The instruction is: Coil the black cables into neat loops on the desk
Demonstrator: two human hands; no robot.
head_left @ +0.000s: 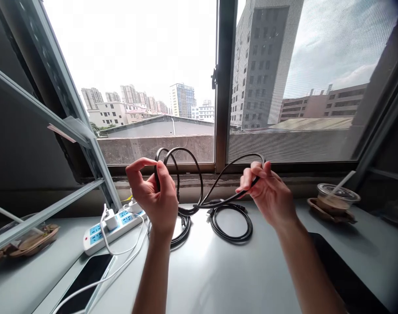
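Note:
A black cable (201,183) hangs in loose loops between my two hands, above the table. My left hand (156,192) pinches it between thumb and fingers, with loops drooping to the right of the hand. On the other side, my right hand (267,192) grips a stretch of the same cable that bends over near the fingertips. Below, a coiled black cable (231,239) lies on the table between the hands. Another black coil (182,239) rests partly hidden behind my left hand and wrist.
A white power strip (115,229) with plugged-in white chargers sits at the left, near a phone (87,279) crossed by a white cable. A lidded drink cup (336,198) stands at the right, above a black flat object (342,270). Metal shelf bars (97,157) rise at the left.

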